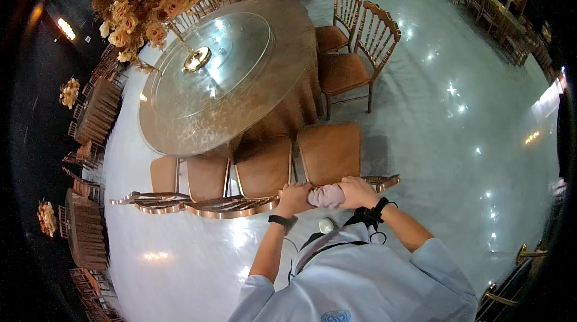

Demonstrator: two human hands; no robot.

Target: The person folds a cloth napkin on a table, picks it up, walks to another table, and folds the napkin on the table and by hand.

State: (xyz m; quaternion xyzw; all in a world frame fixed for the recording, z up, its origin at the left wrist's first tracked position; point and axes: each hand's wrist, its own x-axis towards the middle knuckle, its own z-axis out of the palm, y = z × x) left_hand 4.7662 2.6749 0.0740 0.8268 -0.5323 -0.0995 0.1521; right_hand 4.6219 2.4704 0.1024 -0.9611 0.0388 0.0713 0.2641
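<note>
A large round table point(294, 51) with a brown cloth stands ahead of the person, a glass disc point(243, 85) on its top and a tall arrangement of cream and orange flowers point(147, 6) rising from a gold base point(197, 59). On the person's side of the table, a row of gold chairs faces it, seats inward and backs toward the person.

Both hands are at the rightmost chair point(330, 149) of that row, over its back, with the seat between them and the table. A crumpled, pale pink cloth point(326, 196) is bunched directly between the hands. Its long axis runs from hand to hand, roughly in line with the top rail point(384, 183), rather than pointing at the table. The left hand point(294, 198) is curled closed on the cloth's left end; the right hand point(357, 193) grasps its right end. Neither hand is clearly nearer, since both touch it. Whether the fingers also press on the rail is hard to tell.

The rail shows beyond the right hand. Dark bands circle both wrists. To the table's right, two more chairs point(344, 74) stand on the pale, shiny floor point(439, 142).
</note>
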